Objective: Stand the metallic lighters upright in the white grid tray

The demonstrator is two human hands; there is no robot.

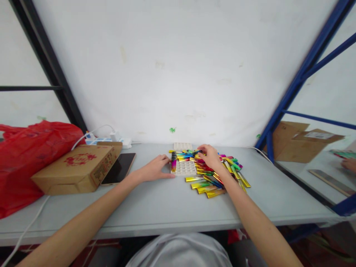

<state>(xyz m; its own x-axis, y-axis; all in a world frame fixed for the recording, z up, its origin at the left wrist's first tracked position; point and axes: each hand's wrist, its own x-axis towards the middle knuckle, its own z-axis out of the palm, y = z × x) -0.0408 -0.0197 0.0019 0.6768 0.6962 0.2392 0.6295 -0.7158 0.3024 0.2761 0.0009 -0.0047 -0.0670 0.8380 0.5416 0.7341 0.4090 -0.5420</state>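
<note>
Grey shirt (179,253), white tray (185,168), shiny pieces (174,164) along left side

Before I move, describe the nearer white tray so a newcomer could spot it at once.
On the grey table, find the heap of shiny, colourful sticks. The white tray sits at its left side, beside the left hand. Unlike the other white tray back by the wall, this one carries dark-topped pieces along its left edge.

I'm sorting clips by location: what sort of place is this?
Probably a small workshop or packing station: a white gridded tray sits beside a heap of slim metallic-coloured pieces, perhaps lighters, on a grey workbench, and another person's hand shows at a neighbouring surface.
</note>
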